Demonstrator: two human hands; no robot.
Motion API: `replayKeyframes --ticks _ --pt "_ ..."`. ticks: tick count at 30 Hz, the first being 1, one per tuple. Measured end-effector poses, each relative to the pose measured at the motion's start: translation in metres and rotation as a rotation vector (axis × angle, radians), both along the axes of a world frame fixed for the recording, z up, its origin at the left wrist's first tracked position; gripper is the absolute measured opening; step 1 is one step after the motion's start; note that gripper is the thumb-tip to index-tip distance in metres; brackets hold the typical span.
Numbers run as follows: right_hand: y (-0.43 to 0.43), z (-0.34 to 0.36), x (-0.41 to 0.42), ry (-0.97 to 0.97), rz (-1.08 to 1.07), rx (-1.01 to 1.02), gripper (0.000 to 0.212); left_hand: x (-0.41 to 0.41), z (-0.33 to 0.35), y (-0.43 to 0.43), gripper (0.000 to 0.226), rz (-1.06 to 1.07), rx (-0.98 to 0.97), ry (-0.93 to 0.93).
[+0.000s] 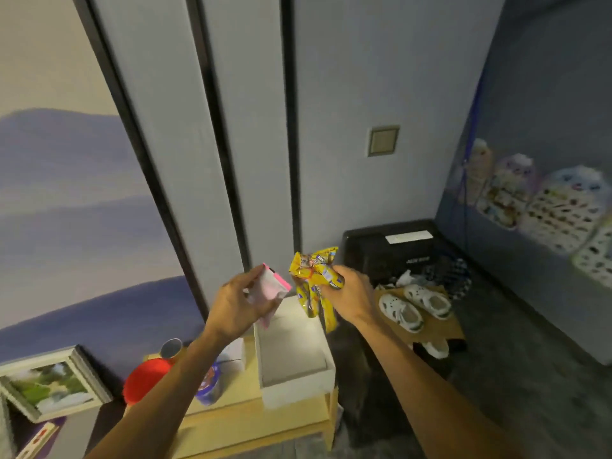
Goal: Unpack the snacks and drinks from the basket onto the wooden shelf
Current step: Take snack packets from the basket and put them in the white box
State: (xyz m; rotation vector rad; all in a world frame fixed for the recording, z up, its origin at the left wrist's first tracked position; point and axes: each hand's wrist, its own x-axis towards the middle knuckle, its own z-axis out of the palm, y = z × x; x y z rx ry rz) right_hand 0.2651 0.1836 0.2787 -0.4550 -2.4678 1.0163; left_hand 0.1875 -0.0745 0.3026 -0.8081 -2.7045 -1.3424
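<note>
Pale wooden shelf (231, 422) low at wall; white open-topped box basket (294, 376) on it, visible interior looks empty. Red round item (145, 380), blue-lidded tub (208, 385) beside basket.

Right hand (347, 293) closed round crinkly yellow snack packets (314, 286), above basket: light, soft, slippery film; bunch-grip suits.

Left hand (236, 306) pinches small pink-edged pouch (270, 289): light, limp.

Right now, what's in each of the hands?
Left hand: closed on a pink-and-white packet.
Right hand: closed on yellow snack packets.
</note>
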Motion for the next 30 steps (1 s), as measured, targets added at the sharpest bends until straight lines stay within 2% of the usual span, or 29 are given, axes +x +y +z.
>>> replayKeyframes --ticks 5,8,15,22,30 --pt "0.017 0.012 0.088 0.024 -0.139 -0.016 0.025 0.048 0.001 0.036 0.086 -0.149 0.010 -0.005" --pt "0.034 0.020 0.142 0.052 -0.209 0.005 0.019 0.083 0.003 0.065 0.083 -0.224 0.012 -0.003" --pt "0.093 0.014 0.278 0.079 -0.358 -0.032 0.009 0.174 0.000 0.149 0.095 -0.363 0.011 -0.060" --pt "0.154 -0.019 0.411 0.027 -0.536 -0.062 0.012 0.283 -0.032 0.240 0.094 -0.530 -0.033 -0.050" --pt "0.196 -0.076 0.499 -0.064 -0.723 -0.133 0.017 0.353 -0.078 0.314 0.100 -0.715 -0.078 -0.081"
